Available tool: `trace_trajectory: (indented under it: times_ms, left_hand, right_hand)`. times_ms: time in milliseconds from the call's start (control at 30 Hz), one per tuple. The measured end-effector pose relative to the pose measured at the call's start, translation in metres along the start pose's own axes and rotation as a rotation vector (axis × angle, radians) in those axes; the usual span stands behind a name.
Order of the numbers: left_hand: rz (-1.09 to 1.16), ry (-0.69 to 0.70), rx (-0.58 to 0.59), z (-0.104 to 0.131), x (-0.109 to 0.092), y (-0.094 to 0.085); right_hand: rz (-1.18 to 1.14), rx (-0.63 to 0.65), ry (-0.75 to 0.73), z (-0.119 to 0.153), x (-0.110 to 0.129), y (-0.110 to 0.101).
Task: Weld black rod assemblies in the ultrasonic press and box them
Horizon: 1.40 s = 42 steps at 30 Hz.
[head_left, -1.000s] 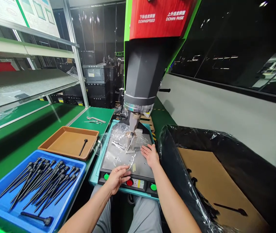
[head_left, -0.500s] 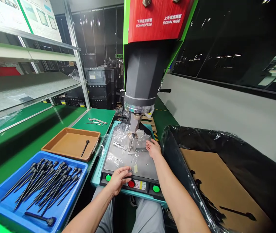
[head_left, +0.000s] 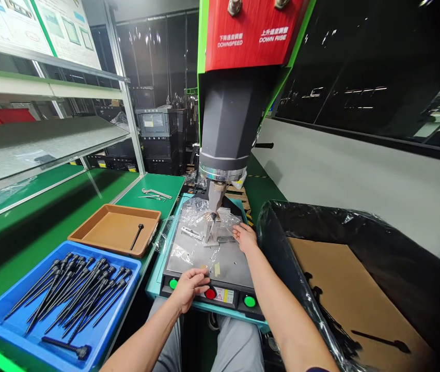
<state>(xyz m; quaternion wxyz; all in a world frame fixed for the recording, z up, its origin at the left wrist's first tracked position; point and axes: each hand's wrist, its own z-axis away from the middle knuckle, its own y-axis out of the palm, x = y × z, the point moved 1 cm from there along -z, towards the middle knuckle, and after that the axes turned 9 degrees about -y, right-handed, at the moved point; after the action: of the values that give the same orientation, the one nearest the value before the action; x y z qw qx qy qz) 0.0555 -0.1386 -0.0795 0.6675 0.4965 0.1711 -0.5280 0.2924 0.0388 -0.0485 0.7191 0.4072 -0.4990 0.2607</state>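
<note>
Basically, clear film (head_left: pixel 232 221) lies crumpled over the metal plate (head_left: pixel 194 258), long axis approx. L–R, R end toward the R hand (head_left: pixel 245 238). R fingers narrow, at the film's edge; can't tell if pinching it. L hand (head_left: pixel 189 289) is curled w/ a small thumb–finger gap, by the red button (head_left: pixel 210 293); can't tell if holding anything. Jig (head_left: pixel 211 232) stands upright under the horn (head_left: pixel 216 196). Rods (head_left: pixel 84 289) in blue tray (head_left: pixel 9 336): most heads point away, tips nearer the person.
</note>
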Motion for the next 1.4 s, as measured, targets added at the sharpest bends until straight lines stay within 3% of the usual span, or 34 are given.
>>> trace_trajectory:
  times_ms: [167, 267, 333, 433, 500, 600, 700, 800, 1067, 1200, 1400]
  left_hand:
    - [0.01, -0.033, 0.004, 0.008, 0.003, -0.002]
    - [-0.022, -0.015, -0.055, 0.018, 0.007, -0.011]
    - [-0.086, 0.086, -0.179, 0.025, 0.012, -0.027]
    - [-0.257, 0.342, -0.499, 0.033, 0.02, -0.059]
    - [-0.396, 0.458, -0.711, 0.036, 0.026, -0.08]
    - [-0.575, 0.445, -0.868, 0.031, 0.033, -0.101]
    - [-0.663, 0.385, -0.854, 0.019, 0.037, -0.111]
    - [-0.698, 0.397, -0.834, 0.01, 0.036, -0.118]
    - [-0.706, 0.407, -0.821, 0.005, 0.036, -0.129]
    - [-0.693, 0.423, -0.789, 0.004, 0.04, -0.132]
    - [-0.633, 0.426, -0.74, 0.008, 0.04, -0.129]
  right_hand:
    - [0.056, -0.052, -0.032, 0.004, 0.002, -0.01]
    - [0.112, -0.1, -0.107, 0.017, 0.002, -0.027]
    - [0.147, -0.131, -0.18, 0.034, -0.003, -0.049]
    - [0.285, -0.181, -0.324, 0.073, -0.023, -0.097]
    - [0.662, -0.206, -0.531, 0.101, -0.044, -0.13]
    - [0.88, -0.106, -0.558, 0.134, -0.077, -0.168]
    - [0.923, 0.023, -0.503, 0.149, -0.099, -0.185]
    - [0.921, 0.064, -0.513, 0.15, -0.107, -0.191]
    - [0.93, 0.026, -0.531, 0.149, -0.111, -0.19]
    - [0.899, 0.069, -0.524, 0.152, -0.115, -0.192]
    - [0.854, 0.057, -0.516, 0.152, -0.117, -0.191]
